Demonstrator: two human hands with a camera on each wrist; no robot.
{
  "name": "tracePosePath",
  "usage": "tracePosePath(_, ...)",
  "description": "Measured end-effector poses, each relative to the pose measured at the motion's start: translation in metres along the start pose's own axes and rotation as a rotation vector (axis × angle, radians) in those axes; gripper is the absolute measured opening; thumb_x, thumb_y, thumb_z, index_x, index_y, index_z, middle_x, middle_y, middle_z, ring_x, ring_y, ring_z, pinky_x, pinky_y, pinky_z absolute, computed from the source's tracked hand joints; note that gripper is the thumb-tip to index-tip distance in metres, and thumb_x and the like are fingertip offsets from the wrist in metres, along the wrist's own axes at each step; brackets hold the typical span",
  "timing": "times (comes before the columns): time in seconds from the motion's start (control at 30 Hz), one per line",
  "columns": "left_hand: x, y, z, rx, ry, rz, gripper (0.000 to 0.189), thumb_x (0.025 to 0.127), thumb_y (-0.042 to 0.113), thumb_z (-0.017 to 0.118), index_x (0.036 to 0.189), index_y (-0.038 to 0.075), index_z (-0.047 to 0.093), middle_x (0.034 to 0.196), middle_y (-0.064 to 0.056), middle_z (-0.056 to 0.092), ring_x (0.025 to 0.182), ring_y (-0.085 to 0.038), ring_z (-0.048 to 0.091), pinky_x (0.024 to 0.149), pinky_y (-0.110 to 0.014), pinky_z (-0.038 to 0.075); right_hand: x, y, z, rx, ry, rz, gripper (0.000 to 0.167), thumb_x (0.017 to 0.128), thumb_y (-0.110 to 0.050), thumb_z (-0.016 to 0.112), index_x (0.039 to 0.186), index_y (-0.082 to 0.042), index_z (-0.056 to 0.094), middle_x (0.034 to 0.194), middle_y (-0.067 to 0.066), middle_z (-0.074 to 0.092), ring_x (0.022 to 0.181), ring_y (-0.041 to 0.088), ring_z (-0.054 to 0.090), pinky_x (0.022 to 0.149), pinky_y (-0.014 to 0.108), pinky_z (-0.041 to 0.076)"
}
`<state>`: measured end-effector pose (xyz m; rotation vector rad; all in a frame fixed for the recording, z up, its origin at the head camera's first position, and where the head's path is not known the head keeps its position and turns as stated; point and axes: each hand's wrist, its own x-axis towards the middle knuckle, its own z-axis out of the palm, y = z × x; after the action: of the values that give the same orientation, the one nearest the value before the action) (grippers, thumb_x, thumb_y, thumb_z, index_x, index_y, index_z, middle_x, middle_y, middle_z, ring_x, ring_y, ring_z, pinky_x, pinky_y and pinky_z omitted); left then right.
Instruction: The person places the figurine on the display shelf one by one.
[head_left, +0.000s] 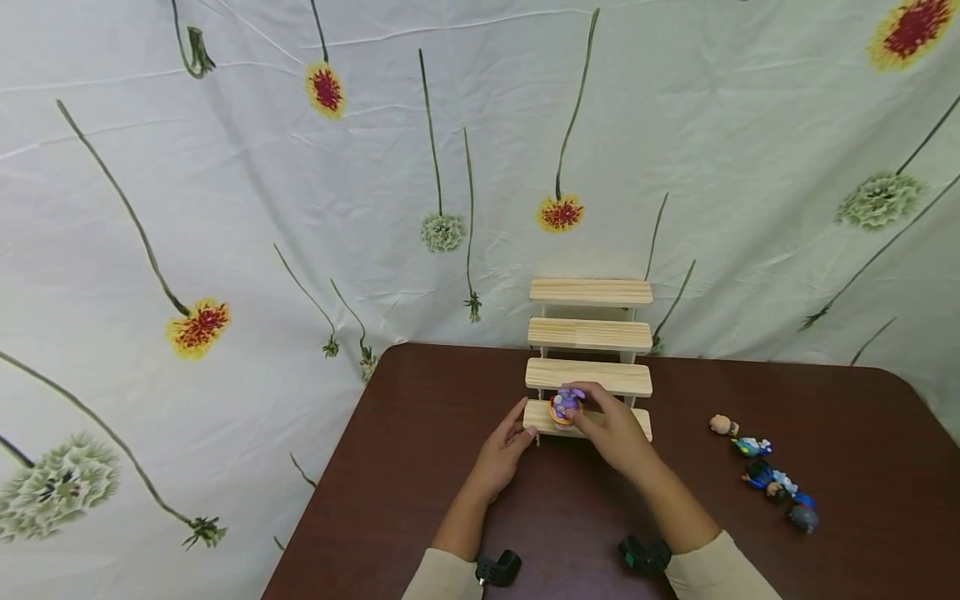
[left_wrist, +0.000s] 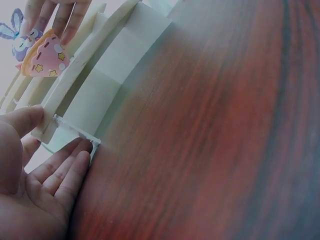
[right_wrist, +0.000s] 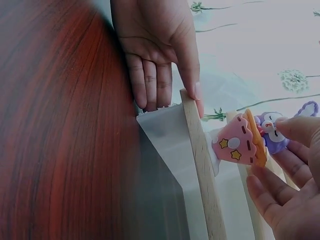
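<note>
A small rabbit-eared figurine (head_left: 566, 404), purple on top with a pink star-dotted lower part (right_wrist: 235, 142), stands upright on the lowest step (left_wrist: 75, 80) of a wooden display stand (head_left: 588, 377). My right hand (head_left: 615, 437) pinches its purple head between thumb and fingers; the white base meets the plank. At the left end of that same step, my left hand (head_left: 498, 458) grips the plank's edge with thumb and forefinger. Its other fingers (left_wrist: 75, 172) stretch along the stand's pale side leg.
Several small figurines lie in a slanting row on the dark wood table to the right, among them a grey-headed one (head_left: 804, 518) and a green-and-blue one (head_left: 750, 447). A flower-print cloth (head_left: 480, 167) hangs behind. Dark bands (head_left: 498, 568) sit at both wrists.
</note>
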<state>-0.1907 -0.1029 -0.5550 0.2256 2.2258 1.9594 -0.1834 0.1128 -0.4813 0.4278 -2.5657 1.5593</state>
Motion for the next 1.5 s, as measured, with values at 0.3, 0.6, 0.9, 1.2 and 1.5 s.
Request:
tracePosePath(0.3, 0.000, 0.002, -0.001, 0.004, -0.007, -0.014, 0.062, 0.104, 0.030, 0.057, 0.160, 0.025, 0.031, 0.134, -0.015, 0.064, 0.125, -0.025, 0.061, 0.111, -0.047, 0.044, -0.004, 0.000, -0.006, 0.090, 0.040, 0.016, 0.041, 0.096, -0.026, 0.072, 0.134, -0.015, 0.061, 0.133, 0.009, 0.066, 0.116, 0.028, 0.066, 0.099, 0.044, 0.053)
tracePosePath(0.6, 0.000, -0.001, -0.001, 0.011, -0.002, -0.013, 0.063, 0.104, 0.030, 0.058, 0.160, 0.024, 0.032, 0.132, -0.015, 0.065, 0.122, -0.024, 0.062, 0.110, -0.046, 0.045, -0.013, 0.002, -0.016, 0.095, 0.076, -0.016, 0.040, 0.098, -0.026, 0.069, 0.135, -0.015, 0.060, 0.136, 0.007, 0.064, 0.119, 0.029, 0.065, 0.094, 0.033, 0.056)
tracePosePath(0.9, 0.001, -0.002, -0.002, 0.033, -0.017, -0.019, 0.063, 0.104, 0.034, 0.057, 0.161, 0.026, 0.030, 0.134, -0.013, 0.064, 0.123, -0.022, 0.062, 0.110, -0.045, 0.045, -0.022, 0.000, -0.028, 0.094, 0.078, 0.037, 0.043, 0.099, -0.032, 0.066, 0.139, -0.019, 0.058, 0.142, 0.005, 0.060, 0.118, 0.029, 0.065, 0.087, 0.025, 0.055)
tracePosePath(1.2, 0.000, -0.003, -0.003, 0.030, -0.020, -0.023, 0.064, 0.104, 0.035, 0.056, 0.161, 0.025, 0.029, 0.134, -0.014, 0.064, 0.124, -0.024, 0.061, 0.111, -0.048, 0.044, -0.030, 0.003, -0.038, 0.031, 0.148, -0.008, 0.041, 0.100, -0.026, 0.066, 0.139, -0.014, 0.059, 0.138, 0.007, 0.064, 0.121, 0.028, 0.063, 0.100, 0.033, 0.051)
tracePosePath(1.5, 0.001, -0.003, -0.003, 0.031, -0.020, -0.033, 0.064, 0.104, 0.037, 0.057, 0.161, 0.029, 0.029, 0.134, -0.012, 0.064, 0.126, -0.024, 0.060, 0.112, -0.048, 0.043, -0.039, 0.005, -0.050, -0.015, 0.184, 0.033, 0.041, 0.100, -0.026, 0.065, 0.140, -0.015, 0.058, 0.137, 0.008, 0.065, 0.113, 0.028, 0.064, 0.100, 0.052, 0.050)
